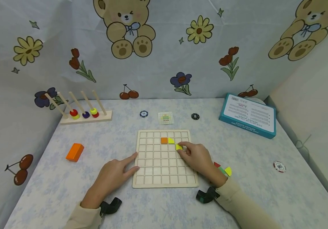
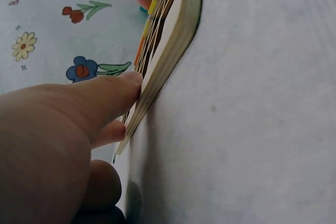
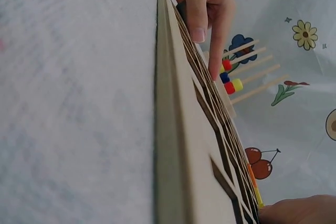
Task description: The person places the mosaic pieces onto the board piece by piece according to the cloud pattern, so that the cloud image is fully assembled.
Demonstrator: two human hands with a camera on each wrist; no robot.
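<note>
Right hand [image 1: 199,157] seen just right of the frame centre in the head view, fingers pinched together on a yellow tile [image 1: 178,147], held over a cell in the upper right part of the wooden grid board [image 1: 165,183]. Left hand [image 1: 115,175] laid flat on the bench [image 1: 52,178] at the left edge of the board, fingers straight and slightly apart, index fingertip [image 2: 131,80] pressed against the board's side, as confirmed in the left wrist view. Yellow tile judged light, stiff and thin, probably smooth enough to slip; best taken by two opposite edges between thumb and index finger, as done here. Board itself judged stiff and flat, easy to push sideways on the cloth. Contents of the board: an orange tile [image 1: 164,140] and a second yellow tile [image 1: 171,140] side by side in the second row, touching or nearly so; all other cells seen bare. Loose red, green and yellow pieces [image 1: 224,170] found on the bench just right of the right wrist, partly hidden. Elsewhere: an orange block [image 1: 75,151] at the left, a peg rack with coloured rings [image 1: 85,113] at upper left, a small pattern card [image 1: 165,118] above the board, a teal box [image 1: 248,115] at upper right.
</note>
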